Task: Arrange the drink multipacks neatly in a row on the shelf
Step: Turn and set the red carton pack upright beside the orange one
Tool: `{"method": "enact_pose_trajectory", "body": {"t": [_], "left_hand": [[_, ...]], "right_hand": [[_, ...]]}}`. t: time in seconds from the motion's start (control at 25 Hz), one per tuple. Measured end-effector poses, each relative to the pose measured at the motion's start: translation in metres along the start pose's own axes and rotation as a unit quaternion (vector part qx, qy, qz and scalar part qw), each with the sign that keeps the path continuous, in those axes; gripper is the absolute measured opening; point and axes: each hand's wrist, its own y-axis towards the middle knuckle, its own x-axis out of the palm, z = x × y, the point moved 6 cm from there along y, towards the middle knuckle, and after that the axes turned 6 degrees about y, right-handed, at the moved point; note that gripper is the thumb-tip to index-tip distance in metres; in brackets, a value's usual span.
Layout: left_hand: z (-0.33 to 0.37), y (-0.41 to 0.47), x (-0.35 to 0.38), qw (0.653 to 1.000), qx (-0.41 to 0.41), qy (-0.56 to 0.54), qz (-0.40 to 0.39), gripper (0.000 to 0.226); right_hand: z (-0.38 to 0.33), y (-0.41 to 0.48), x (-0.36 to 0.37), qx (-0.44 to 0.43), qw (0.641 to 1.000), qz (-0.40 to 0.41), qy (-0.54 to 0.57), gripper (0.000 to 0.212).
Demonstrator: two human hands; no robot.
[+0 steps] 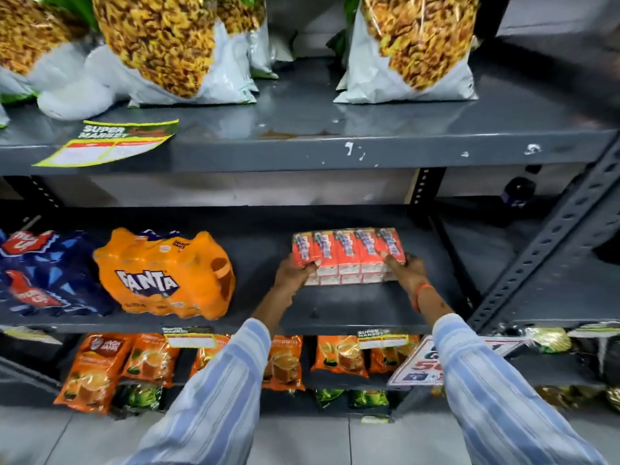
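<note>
A red-orange multipack of small juice cartons (349, 255) lies on the middle grey shelf (335, 313), right of centre. My left hand (293, 271) grips its left end and my right hand (407, 270) grips its right end. To the left stands an orange Fanta multipack (164, 275), with a wide gap between it and the cartons. Further left, a dark blue Thums Up multipack (47, 273) leans against the Fanta pack at the frame edge.
Large snack bags (174, 48) fill the upper shelf, with a loose price label (107, 142) hanging over its edge. Orange drink-mix pouches (100, 367) sit on the lower shelf. A slotted grey upright (550, 243) bounds the shelf on the right.
</note>
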Motion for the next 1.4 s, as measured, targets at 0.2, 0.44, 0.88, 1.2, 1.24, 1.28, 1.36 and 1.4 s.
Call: {"method": "enact_pose_trajectory", "body": {"t": [0.2,0.44,0.88,1.2,1.24,1.28,1.36,1.4], "left_hand": [[-0.005,-0.019,0.0,0.998,0.042,0.034,0.044,0.061],[-0.042,-0.074,-0.001,0.987,0.092,0.012,0.13,0.083],[0.008,-0.133,0.079,0.991,0.121,0.06,0.003,0.123],[-0.002,-0.084,0.048,0.994,0.096,-0.053,-0.031,0.122],[-0.006,-0.075,0.039,0.99,0.104,-0.085,-0.054,0.102],[-0.008,-0.071,0.029,0.985,0.099,-0.121,-0.076,0.085],[-0.019,-0.071,0.008,0.983,0.059,-0.172,-0.023,0.075],[-0.024,-0.079,0.001,0.982,0.055,-0.177,0.04,0.081]], "right_hand": [[-0.007,-0.035,-0.011,-0.107,0.991,-0.027,0.069,0.036],[0.011,-0.075,-0.004,-0.183,0.978,-0.078,0.064,0.036],[0.002,-0.062,0.024,0.029,0.949,-0.067,0.305,0.07],[0.024,-0.118,0.026,-0.052,0.943,0.087,0.317,0.054],[0.022,-0.129,0.034,-0.066,0.944,0.079,0.312,0.056],[0.021,-0.138,0.043,-0.075,0.944,0.069,0.314,0.058],[0.023,-0.154,0.058,-0.082,0.944,0.049,0.315,0.059],[0.025,-0.159,0.064,-0.081,0.944,0.044,0.318,0.058]]}}
